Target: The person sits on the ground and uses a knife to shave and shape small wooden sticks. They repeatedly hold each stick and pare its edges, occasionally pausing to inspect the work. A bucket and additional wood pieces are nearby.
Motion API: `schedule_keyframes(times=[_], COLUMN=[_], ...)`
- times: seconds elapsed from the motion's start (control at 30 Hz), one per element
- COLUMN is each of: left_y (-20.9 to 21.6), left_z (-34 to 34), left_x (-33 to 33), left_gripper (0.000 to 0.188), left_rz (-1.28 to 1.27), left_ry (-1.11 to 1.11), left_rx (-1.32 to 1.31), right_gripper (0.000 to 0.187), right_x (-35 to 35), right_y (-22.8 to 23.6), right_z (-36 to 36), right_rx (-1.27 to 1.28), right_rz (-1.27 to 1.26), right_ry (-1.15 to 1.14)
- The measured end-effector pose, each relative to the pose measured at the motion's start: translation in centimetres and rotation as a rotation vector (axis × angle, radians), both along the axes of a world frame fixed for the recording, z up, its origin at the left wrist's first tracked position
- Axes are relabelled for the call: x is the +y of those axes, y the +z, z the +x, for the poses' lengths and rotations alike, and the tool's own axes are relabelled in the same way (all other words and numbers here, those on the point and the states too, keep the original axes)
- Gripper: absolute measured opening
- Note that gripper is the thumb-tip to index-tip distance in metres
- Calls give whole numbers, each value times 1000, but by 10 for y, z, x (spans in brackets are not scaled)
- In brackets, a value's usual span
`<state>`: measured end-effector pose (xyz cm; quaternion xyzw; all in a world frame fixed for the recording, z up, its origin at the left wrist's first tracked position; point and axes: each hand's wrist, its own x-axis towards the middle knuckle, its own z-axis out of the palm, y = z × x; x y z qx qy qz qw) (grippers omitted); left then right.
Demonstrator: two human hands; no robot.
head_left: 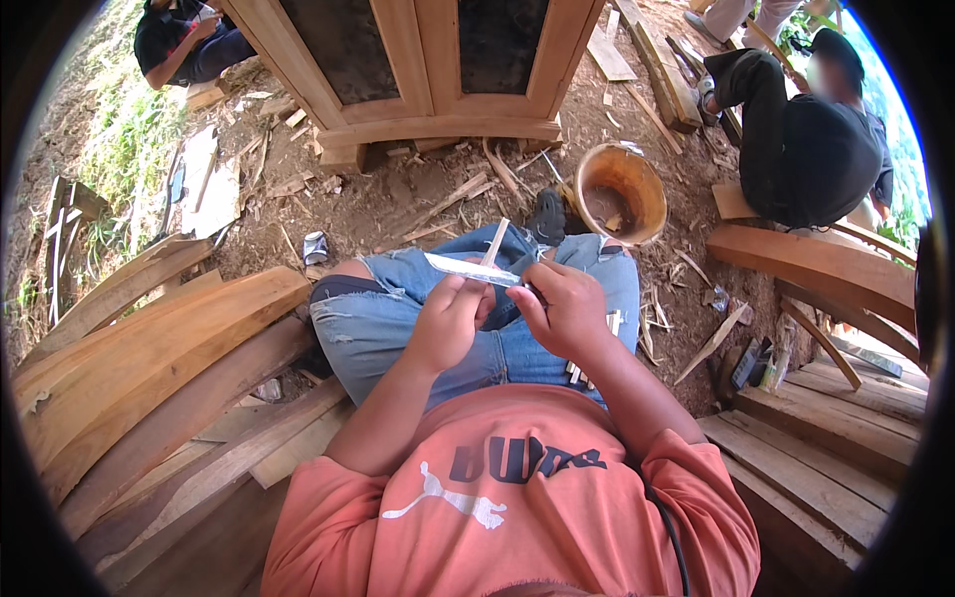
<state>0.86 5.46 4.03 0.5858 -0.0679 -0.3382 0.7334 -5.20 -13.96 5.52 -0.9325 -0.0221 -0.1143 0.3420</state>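
Note:
My left hand (453,316) is closed around the lower end of a thin, pale wooden stick (495,242) that points up and away from me. In my right hand (563,306) is a knife, its handle hidden by the fingers. The pale knife blade (463,268) points left and lies across the stick, just above my left fingers. Both hands are close together over my lap in torn blue jeans (373,333). Several short cut sticks (578,375) rest on my right thigh, partly behind my right forearm.
A wooden frame with dark panels (433,60) stands ahead. An orange-brown bucket (652,204) is ahead to the right, near a seated person (816,139). Curved planks (169,348) lie at left, boards (806,458) at right. Wood scraps cover the ground; another person (189,45) sits far left.

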Motion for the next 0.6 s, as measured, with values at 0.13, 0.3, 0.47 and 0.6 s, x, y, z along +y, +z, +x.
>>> schedule_keyframes(times=[0.13,0.3,0.47,0.6], left_y=[-5,-1,9,10], left_z=[-4,-5,-8,-12], left_x=[-3,-3,-1,-4], left_gripper=[30,30,30,31], left_rz=[19,104,308,351], left_ry=[-6,-38,-89,-37], left_rx=[-76,-84,-322,-599], right_gripper=[35,36,39,38], right_x=[2,4,2,-11], right_y=[-2,-6,-8,-10], right_z=[2,2,1,6], right_rx=[9,-17,-23,-73], right_rz=[-79,-118,-160,-175], right_ry=[-26,-28,10,47])
